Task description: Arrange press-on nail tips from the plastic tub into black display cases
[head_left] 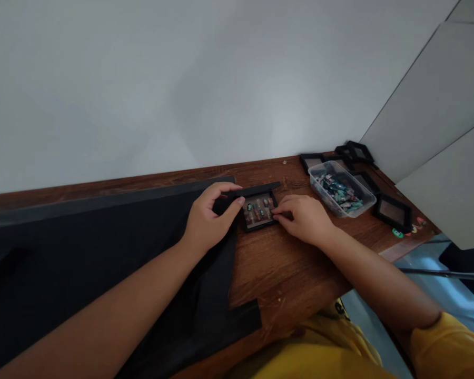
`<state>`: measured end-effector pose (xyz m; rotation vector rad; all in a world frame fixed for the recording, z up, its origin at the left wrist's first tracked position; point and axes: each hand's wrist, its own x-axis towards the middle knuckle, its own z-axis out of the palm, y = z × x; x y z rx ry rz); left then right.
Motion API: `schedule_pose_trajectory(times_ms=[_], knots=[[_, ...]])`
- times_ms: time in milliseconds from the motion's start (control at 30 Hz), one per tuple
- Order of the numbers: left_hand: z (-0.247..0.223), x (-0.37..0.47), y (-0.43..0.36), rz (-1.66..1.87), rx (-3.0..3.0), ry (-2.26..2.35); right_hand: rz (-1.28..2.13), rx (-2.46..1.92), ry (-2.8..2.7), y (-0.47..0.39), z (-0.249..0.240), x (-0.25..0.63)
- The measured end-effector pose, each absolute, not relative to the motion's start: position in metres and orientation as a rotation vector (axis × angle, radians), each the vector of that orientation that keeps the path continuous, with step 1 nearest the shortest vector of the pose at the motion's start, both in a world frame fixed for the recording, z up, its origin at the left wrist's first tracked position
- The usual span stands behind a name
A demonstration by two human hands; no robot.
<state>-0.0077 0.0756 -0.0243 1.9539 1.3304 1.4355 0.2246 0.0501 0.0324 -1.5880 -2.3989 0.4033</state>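
A small black case [256, 227] lies on the wooden table with its lid [263, 188] raised at the back. Inside it are several small glossy pieces that look like press-on nails [262, 212], in dark green and pinkish tones. My left hand [211, 216] grips the case's upper left corner, thumb on the near side and fingers behind the lid. At the right edge, the thumb and fingers of my right hand [302, 217] are pinched together over the pieces; whatever they hold is hidden. To the right stands a clear plastic tub [342, 212] of similar green and pink pieces.
Several black-framed cases [393, 211] lie around the tub at the right. Small colourful bits [397, 233] sit near the table's right edge. A black sheet [82, 247] covers the left side, and a white wall [205, 89] rises behind the table [288, 268].
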Motion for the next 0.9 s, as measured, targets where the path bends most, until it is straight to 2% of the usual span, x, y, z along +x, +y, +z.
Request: schedule_pose_trajectory(times_ms=[400,500,600,633,767,900], knots=[[-0.018,-0.007,0.072,1.474,1.966,1.190,0.476,-1.565,-2.262,0.054,0.029,0.229],[-0.018,-0.007,0.072,1.489,1.981,1.173,0.800,-1.356,-2.139,0.048,0.044,0.238],[-0.017,-0.007,0.071,1.444,1.986,1.218,1.372,-0.841,-2.260,0.025,0.066,0.252],[-0.017,-0.007,0.071,1.422,1.986,1.225,1.425,-0.752,-2.318,0.014,0.072,0.256],[-0.019,-0.010,0.070,1.371,2.007,1.177,1.133,-0.849,-2.411,-0.028,0.075,0.255],[-0.021,-0.014,0.072,1.246,2.091,1.155,1.048,-0.769,-2.529,-0.047,0.070,0.248]])
